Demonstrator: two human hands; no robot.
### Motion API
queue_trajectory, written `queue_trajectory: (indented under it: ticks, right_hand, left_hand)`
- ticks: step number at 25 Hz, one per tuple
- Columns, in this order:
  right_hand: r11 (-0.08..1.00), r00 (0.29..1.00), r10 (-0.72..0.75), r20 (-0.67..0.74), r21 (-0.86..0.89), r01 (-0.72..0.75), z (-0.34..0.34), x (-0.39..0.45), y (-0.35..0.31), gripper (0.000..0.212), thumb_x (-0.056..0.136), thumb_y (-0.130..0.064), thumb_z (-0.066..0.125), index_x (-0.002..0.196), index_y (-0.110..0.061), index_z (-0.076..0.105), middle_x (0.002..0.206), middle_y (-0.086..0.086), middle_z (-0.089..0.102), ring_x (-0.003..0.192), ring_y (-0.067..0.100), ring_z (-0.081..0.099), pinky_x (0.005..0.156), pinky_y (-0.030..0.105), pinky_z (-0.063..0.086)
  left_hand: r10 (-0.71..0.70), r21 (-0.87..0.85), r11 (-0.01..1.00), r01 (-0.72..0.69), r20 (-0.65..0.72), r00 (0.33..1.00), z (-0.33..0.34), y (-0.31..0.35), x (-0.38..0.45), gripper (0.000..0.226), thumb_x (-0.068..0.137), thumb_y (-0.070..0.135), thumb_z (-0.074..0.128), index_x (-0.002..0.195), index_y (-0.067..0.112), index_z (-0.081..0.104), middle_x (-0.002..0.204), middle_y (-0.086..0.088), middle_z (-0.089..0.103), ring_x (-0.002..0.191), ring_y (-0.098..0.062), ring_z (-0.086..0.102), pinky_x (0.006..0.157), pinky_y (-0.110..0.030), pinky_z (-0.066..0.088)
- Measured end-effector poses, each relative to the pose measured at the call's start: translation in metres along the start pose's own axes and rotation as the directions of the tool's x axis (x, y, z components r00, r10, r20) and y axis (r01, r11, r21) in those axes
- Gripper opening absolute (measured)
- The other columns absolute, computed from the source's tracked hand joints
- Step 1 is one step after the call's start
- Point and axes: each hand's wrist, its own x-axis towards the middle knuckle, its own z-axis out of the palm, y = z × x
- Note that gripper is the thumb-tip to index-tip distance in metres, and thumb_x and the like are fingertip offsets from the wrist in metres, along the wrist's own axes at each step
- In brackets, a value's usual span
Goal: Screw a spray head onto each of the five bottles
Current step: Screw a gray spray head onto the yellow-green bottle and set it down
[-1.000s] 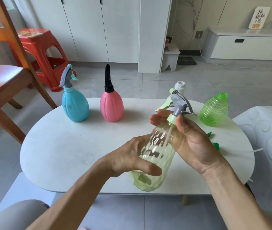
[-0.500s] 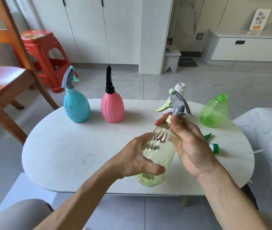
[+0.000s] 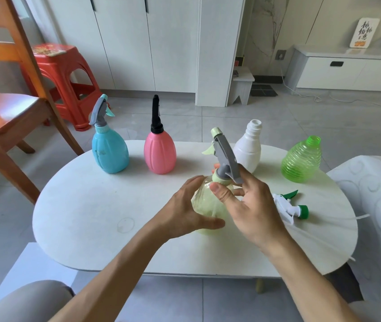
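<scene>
A pale yellow-green clear bottle stands upright near the middle of the white table, with a grey and light green spray head on its neck. My left hand grips the bottle's body. My right hand pinches the light green collar of the spray head between thumb and fingers. A blue bottle and a pink bottle stand at the back left with heads on. A white bottle and a green ribbed bottle stand open-necked. A white and green spray head lies on the table.
A wooden chair and a red plastic stool stand at the left beyond the table. A white patterned seat is at the right. White tubes from loose spray heads trail over the table's right side.
The yellow-green bottle went from tilted in the air to upright on the table. My right hand shifted its hold from around the neck to the collar.
</scene>
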Motion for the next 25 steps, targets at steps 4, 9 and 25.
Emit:
queue_trajectory:
  ticks: [4,9,25]
  right_hand:
    - [1.0,0.993,0.004,-0.118,-0.023,-0.007,0.003,0.036,-0.001,0.016,0.085,-0.045,0.069,0.097,-0.037,0.061,0.094,-0.026,0.069,0.097,0.012,0.068,0.081,0.043,0.055]
    - [0.996,0.984,0.036,-0.177,-0.069,-0.049,0.013,0.106,0.008,0.022,0.09,-0.03,0.071,0.111,-0.026,0.064,0.103,-0.012,0.068,0.105,0.026,0.067,0.091,0.048,0.052]
    - [0.955,0.987,0.077,-0.141,-0.273,-0.114,0.041,0.155,0.047,0.034,0.09,-0.037,0.068,0.119,-0.021,0.062,0.117,0.002,0.071,0.107,0.025,0.064,0.086,0.035,0.048]
  left_hand:
    - [-0.011,0.202,0.979,0.031,-0.102,0.995,-0.01,-0.004,0.004,0.134,0.063,0.053,0.09,0.161,0.031,0.002,0.167,0.012,0.011,0.153,-0.008,0.011,0.119,-0.026,0.018]
    - [-0.041,0.609,0.79,0.068,-0.058,0.997,-0.019,-0.014,0.001,0.116,0.076,0.058,0.076,0.161,0.026,0.002,0.167,-0.001,0.016,0.149,-0.027,0.024,0.117,-0.043,0.031]
    - [-0.098,0.704,0.709,0.037,0.046,0.994,-0.025,-0.024,0.007,0.107,0.084,0.056,0.069,0.16,0.034,-0.004,0.17,-0.003,-0.002,0.156,-0.03,0.0,0.124,-0.051,0.008]
